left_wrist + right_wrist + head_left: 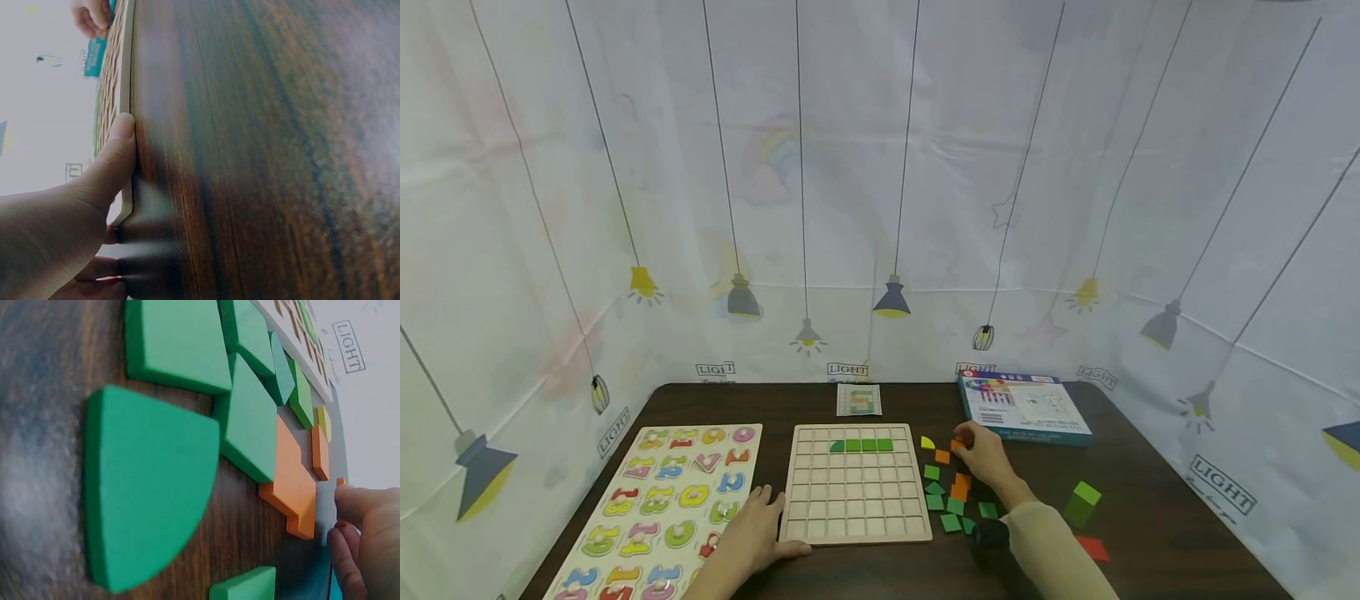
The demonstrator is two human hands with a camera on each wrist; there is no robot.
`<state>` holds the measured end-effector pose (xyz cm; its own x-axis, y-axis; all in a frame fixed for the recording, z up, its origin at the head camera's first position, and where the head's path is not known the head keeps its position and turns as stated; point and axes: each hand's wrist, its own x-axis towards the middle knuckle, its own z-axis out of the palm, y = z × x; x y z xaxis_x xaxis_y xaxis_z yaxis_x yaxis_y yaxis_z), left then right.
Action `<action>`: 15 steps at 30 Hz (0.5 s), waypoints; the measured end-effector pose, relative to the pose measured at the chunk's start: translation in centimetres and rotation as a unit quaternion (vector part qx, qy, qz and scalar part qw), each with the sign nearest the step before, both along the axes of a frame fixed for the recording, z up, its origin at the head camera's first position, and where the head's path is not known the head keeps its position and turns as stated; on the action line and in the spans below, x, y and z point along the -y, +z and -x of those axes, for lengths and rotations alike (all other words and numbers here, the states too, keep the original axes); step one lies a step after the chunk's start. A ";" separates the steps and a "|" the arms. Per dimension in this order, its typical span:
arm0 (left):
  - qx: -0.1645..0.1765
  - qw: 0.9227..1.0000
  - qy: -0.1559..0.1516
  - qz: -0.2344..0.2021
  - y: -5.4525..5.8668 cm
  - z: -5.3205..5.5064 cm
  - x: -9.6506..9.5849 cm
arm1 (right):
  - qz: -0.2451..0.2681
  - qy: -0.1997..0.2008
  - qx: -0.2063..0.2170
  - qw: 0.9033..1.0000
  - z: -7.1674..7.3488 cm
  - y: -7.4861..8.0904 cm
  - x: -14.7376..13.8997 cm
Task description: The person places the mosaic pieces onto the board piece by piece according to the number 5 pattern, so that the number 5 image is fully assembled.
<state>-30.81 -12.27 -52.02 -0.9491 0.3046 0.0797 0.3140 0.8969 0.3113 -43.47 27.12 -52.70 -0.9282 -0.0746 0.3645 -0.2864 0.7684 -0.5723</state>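
Observation:
A wooden grid board (859,537) lies flat, with a short row of green blocks (868,445) in its cells near the far edge. My left hand (760,529) rests at the board's near left corner, thumb against the front edge and fingers spread along the left side. My right hand (987,454) pinches a small orange block (957,445) between thumb and fingertips, right of the board. Beside it lie loose orange blocks (960,487), a yellow quarter-round block (928,442) and several green blocks (956,506). A green quarter-round block (150,487) looms large in the right wrist view.
A number puzzle board (658,500) lies to the left. Behind the grid board is a pattern card (859,400); a flat box (1026,408) sits at the back right. A standing green stack (1082,505) and a red piece (1093,548) are near my right forearm.

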 end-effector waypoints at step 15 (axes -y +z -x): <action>0.006 1.000 0.002 -0.012 -0.2 0.0 0.1 | 0.028 0.064 -0.033 0.997 0.0 0.3 4.2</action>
<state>-30.81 -12.39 -52.23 -0.9513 0.2986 0.0765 0.3066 0.8906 0.3360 -43.51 22.92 -52.45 -0.8864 -0.1693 0.4308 -0.4186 0.6901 -0.5903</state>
